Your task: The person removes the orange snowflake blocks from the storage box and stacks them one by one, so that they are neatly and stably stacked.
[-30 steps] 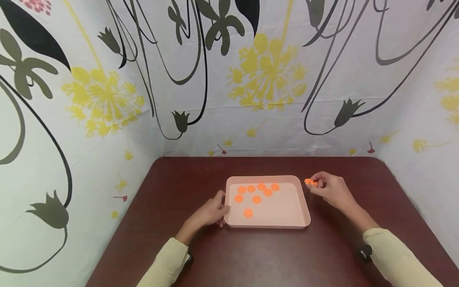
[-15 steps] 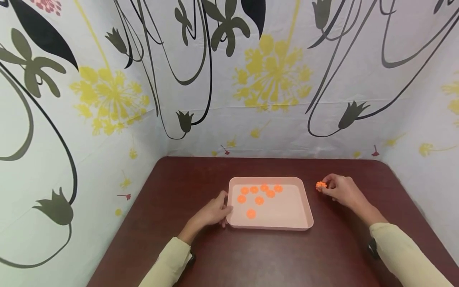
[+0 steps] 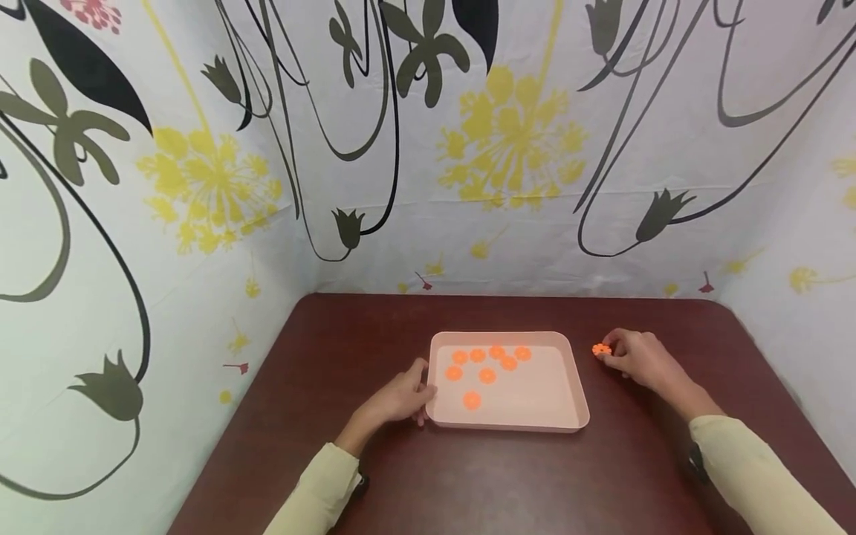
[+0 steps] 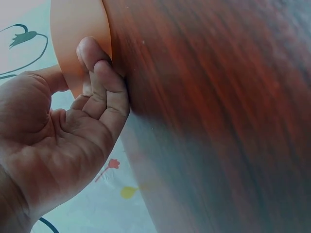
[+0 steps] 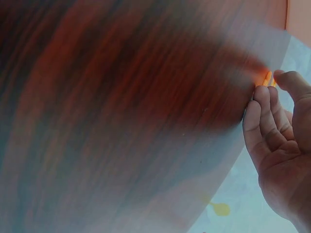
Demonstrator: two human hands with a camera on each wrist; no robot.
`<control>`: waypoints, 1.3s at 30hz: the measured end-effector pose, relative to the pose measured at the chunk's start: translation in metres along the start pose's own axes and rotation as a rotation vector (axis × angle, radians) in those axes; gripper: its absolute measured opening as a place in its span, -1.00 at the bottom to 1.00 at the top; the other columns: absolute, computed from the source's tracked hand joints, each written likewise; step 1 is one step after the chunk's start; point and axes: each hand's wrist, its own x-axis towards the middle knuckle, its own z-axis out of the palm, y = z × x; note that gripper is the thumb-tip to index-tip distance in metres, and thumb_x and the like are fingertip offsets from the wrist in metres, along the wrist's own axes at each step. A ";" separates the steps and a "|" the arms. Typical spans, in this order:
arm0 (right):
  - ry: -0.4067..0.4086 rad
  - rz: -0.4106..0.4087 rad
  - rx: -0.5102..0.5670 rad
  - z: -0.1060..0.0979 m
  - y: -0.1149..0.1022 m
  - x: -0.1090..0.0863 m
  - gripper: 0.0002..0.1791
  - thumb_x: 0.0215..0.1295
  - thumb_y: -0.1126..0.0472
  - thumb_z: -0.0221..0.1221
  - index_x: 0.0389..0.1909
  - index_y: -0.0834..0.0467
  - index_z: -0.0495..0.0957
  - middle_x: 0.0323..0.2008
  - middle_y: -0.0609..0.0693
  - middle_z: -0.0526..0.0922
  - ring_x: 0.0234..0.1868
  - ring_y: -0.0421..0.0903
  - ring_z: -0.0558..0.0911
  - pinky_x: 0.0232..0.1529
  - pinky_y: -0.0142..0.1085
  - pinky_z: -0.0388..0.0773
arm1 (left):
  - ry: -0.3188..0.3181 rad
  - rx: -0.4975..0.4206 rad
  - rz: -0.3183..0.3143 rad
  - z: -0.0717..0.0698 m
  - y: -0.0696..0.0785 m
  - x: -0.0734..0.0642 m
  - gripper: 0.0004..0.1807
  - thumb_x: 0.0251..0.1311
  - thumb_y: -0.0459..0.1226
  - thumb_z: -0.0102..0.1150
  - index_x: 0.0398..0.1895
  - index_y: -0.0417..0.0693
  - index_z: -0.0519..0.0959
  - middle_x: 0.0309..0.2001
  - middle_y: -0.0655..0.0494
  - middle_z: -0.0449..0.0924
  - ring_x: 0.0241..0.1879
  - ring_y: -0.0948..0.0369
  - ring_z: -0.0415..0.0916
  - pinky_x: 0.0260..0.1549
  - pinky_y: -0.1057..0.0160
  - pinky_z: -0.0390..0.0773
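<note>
While the left hand grips the near-left rim of the pink tray, thumb over the edge, the right hand pinches one orange flower-shaped disc on the brown table, just right of the tray; seven like discs lie inside

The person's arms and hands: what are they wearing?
Both arms wear long pale yellow-green sleeves ending at the wrists. A small dark device, probably the wrist camera, shows at each cuff. The left hand and right hand are bare: no gloves or rings visible.
</note>
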 end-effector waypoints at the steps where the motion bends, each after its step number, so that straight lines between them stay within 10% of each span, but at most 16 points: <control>1: 0.000 -0.005 0.000 0.001 0.000 0.000 -0.61 0.37 0.16 0.39 0.01 0.36 0.57 -0.46 0.01 0.70 -0.56 -0.16 0.59 -0.53 -0.27 0.55 | 0.000 -0.002 -0.002 0.001 -0.001 -0.001 -0.52 0.57 -0.19 0.10 0.37 -0.15 0.22 -0.56 0.02 0.66 -0.63 0.10 0.65 -0.57 0.20 0.58; 14: 0.073 -0.016 0.047 0.010 -0.006 -0.011 -0.32 0.39 0.05 0.40 0.32 0.28 0.32 -0.46 0.00 0.64 -0.57 -0.14 0.57 -0.51 -0.26 0.52 | -0.014 0.017 -0.010 0.003 0.004 -0.003 -0.56 0.57 -0.21 0.09 0.35 -0.15 0.24 -0.56 0.02 0.66 -0.62 0.10 0.64 -0.56 0.21 0.57; 23: 0.242 -0.189 0.111 0.021 -0.070 -0.015 -0.37 0.39 0.11 0.40 0.32 0.11 0.30 -0.39 -0.01 0.63 -0.49 -0.19 0.53 -0.46 -0.33 0.45 | -0.020 0.025 -0.005 0.003 0.003 0.000 -0.58 0.56 -0.20 0.09 0.31 -0.14 0.24 -0.57 0.03 0.66 -0.63 0.11 0.65 -0.56 0.21 0.58; 33: -0.083 -0.194 0.649 0.050 -0.137 -0.018 -0.35 0.44 0.26 0.33 0.41 0.02 0.24 -0.10 0.32 0.73 -0.50 0.22 0.74 -0.62 -0.04 0.65 | -0.053 -0.002 0.008 -0.004 0.002 -0.004 -0.59 0.59 -0.15 0.11 0.27 -0.15 0.27 -0.55 0.02 0.68 -0.60 0.09 0.68 -0.51 0.19 0.64; 39: -0.163 -0.129 0.703 0.071 -0.160 -0.020 -0.32 0.38 0.22 0.40 0.41 -0.06 0.29 -0.17 0.18 0.75 -0.52 0.15 0.70 -0.58 -0.12 0.63 | -0.054 0.003 0.019 -0.007 0.002 -0.003 -0.57 0.59 -0.15 0.11 0.29 -0.16 0.26 -0.55 0.03 0.68 -0.59 0.08 0.67 -0.51 0.18 0.63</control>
